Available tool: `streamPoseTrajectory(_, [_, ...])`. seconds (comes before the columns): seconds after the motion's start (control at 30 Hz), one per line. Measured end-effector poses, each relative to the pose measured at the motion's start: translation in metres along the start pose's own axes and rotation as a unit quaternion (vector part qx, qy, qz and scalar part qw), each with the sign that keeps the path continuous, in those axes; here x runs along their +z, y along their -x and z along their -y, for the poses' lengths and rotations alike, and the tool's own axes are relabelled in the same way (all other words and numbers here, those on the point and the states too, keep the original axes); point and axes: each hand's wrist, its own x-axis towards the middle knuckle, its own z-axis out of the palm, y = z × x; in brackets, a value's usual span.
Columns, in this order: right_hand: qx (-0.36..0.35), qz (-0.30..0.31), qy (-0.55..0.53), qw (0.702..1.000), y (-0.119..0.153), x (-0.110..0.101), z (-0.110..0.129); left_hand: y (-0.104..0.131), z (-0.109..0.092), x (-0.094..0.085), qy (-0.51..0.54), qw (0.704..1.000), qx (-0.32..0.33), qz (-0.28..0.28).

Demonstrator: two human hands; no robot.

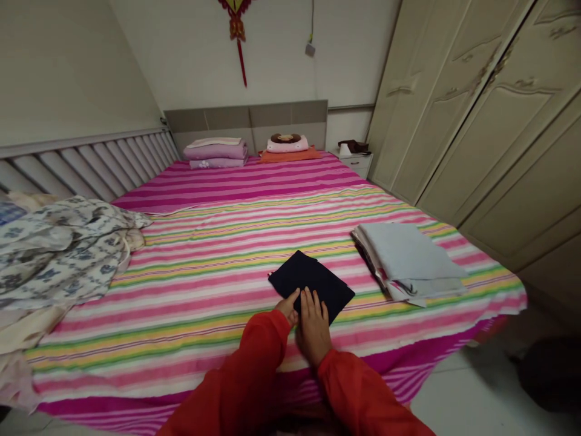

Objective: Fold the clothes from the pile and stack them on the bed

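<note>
A folded dark navy cloth garment [315, 283] lies flat on the striped bedspread [218, 284], in front of me. At its near left edge, my left hand [287, 307] has its fingers closed on the fabric. My right hand [315, 324] rests palm down on the near part of the garment, fingers stretched out flat. Both hands are close together, and red sleeves cover my forearms. To the right lies a stack of folded clothes [408, 257] with a light grey piece on top, apart from my hands.
Rumpled floral clothes [68, 248] are heaped at the bed's left side, by the slatted rail [82, 160]. Folded purple bedding [218, 150] and a pink and orange pile [288, 148] sit near the headboard [290, 118]. A wardrobe [481, 121] stands at right, beside a nightstand [358, 162].
</note>
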Motion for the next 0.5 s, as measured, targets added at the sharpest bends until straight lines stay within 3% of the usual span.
streamPoseTrajectory(0.17, [-0.024,-0.005,0.039,0.999,-0.016,0.007,-0.017,-0.001,-0.018,0.001,0.039,0.998,0.009,-0.047])
streamPoseTrajectory(0.33, [-0.051,0.004,0.065,0.997,-0.003,0.006,-0.03,-0.012,-0.045,-0.011,0.045,0.992,0.058,-0.105])
streamPoseTrajectory(0.5, [-0.049,0.038,0.056,0.996,0.006,-0.002,-0.045,-0.017,-0.053,-0.021,-0.002,0.981,0.118,-0.151])
